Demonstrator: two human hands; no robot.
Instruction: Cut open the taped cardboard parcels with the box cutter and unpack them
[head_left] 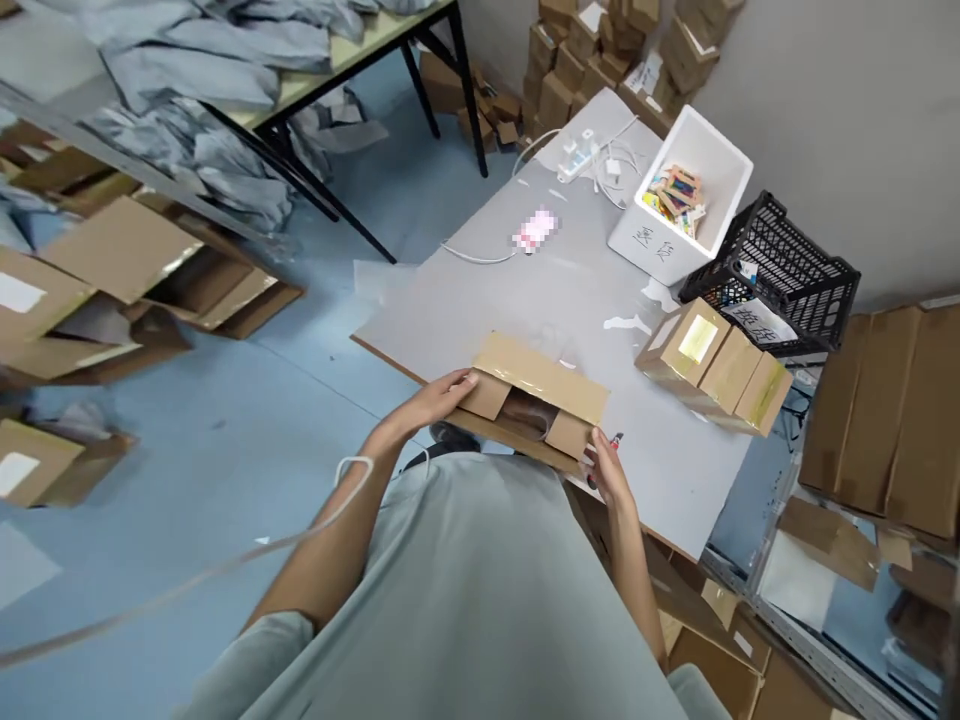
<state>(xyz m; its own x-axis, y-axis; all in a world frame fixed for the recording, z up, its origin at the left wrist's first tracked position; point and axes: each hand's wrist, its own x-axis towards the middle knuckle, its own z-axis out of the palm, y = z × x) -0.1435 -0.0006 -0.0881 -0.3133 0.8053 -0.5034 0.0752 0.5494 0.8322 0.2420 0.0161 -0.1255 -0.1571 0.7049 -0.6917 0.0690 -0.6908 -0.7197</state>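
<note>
A small cardboard box [491, 396] sits at the near edge of the grey table, its long top flap raised. Through the gap between its end flaps, something dark brown and glossy [527, 412] shows inside; I cannot make out what it is. My left hand [448, 392] grips the box's left end, thumb on top. At the right end, my right hand [611, 472] closes on the box corner. A red and black tool [616, 440], seemingly a utility knife, pokes out on both sides of my right hand; whether it is held or lies beneath is partly hidden.
On the grey table [480, 290] stand a white foam bin [652, 240] of small packets, a black crate [810, 270], taped boxes [697, 345] and a power strip [577, 155]. Open cartons [120, 250] lie left on the floor. A pale cord [300, 535] loops by my left arm.
</note>
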